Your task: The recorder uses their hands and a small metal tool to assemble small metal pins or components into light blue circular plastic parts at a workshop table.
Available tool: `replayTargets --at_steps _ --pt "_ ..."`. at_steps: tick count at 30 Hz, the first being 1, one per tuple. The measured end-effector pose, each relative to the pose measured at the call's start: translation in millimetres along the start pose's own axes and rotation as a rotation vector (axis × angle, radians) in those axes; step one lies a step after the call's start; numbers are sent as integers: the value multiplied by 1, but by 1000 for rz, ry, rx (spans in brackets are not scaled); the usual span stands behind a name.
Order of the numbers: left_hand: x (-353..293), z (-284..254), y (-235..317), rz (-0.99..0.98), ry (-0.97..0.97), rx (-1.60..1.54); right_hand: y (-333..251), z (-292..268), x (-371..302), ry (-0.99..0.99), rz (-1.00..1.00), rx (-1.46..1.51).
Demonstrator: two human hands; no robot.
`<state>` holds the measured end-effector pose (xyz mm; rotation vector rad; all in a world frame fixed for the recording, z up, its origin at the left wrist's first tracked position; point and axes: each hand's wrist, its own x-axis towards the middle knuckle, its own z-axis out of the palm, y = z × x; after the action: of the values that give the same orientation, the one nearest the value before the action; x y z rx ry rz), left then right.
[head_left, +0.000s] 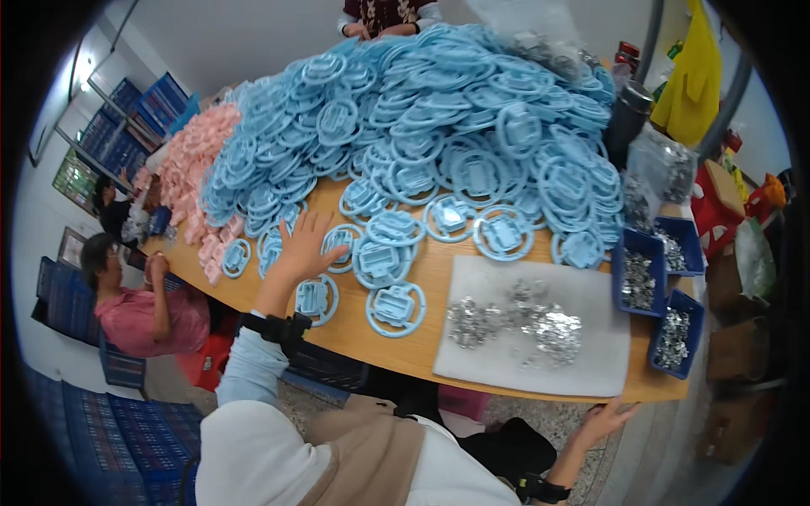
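My left hand (302, 251) is open with fingers spread, over the near edge of a big heap of light-blue round plastic frames (405, 110). A loose blue frame (315, 301) lies just below this hand, and another blue frame (395, 309) sits to its right. My right hand (601, 423) holds nothing, its fingers apart at the table's front edge, near the lower right corner of a white foam pad (591, 282). Small shiny metal pieces (553, 333) lie scattered in loose piles on that pad.
Blue bins (618, 295) of metal pieces stand right of the pad, with clear bags (666, 164) behind. Pink plastic parts (198, 148) are heaped left on the wooden table (354, 341). A person in pink (152, 316) sits left; another person (388, 17) is across the table.
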<state>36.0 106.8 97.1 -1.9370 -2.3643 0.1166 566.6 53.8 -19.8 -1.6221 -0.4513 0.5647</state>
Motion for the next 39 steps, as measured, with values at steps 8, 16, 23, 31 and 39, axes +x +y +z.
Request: replayTargets --at_steps 8,16,23,31,39 --pt "-54 -132 152 -44 -270 18 -38 -141 23 -576 129 34" --pt "-127 -190 267 -67 -191 -160 -10 -425 178 -214 -116 -884" --pt "-177 -215 263 -292 -233 -64 -93 -392 241 -398 -209 -668" --pt "-123 -112 187 -328 -63 -767 -198 -325 244 -700 -486 -620" --pt "9 -213 604 552 -311 -962 -206 -484 315 -177 -342 -763"
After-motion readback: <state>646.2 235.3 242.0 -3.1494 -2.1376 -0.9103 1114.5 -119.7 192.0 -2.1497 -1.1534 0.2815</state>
